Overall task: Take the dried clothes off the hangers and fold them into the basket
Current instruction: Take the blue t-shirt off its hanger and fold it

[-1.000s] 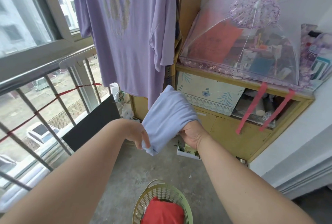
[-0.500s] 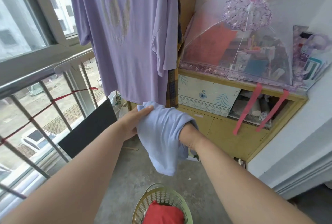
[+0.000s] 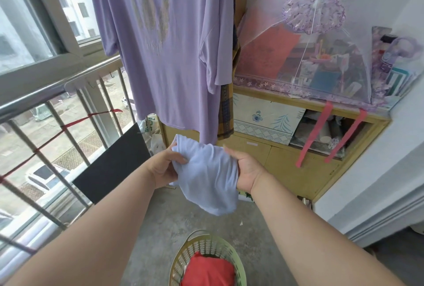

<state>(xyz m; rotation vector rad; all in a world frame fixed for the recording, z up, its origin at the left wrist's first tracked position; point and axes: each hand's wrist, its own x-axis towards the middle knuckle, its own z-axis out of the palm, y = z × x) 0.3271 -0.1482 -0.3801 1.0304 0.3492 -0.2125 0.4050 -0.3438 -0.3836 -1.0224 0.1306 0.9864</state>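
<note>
Left hand (image 3: 164,167) and right hand (image 3: 246,171) grip the bunched cloth (image 3: 206,178) at centre, fingers mostly hidden behind it. Basket (image 3: 182,261), 6 o'clock, cut off below, holds a red garment (image 3: 206,269). Shirt (image 3: 165,45), 12 o'clock, top cropped.

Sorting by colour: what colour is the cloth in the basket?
The cloth is red, clearest in head view.

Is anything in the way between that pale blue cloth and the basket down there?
Nothing visible. The pale blue cloth, gripped by the left hand and right hand, hangs in open air above the green basket, which already holds a red garment.
</note>
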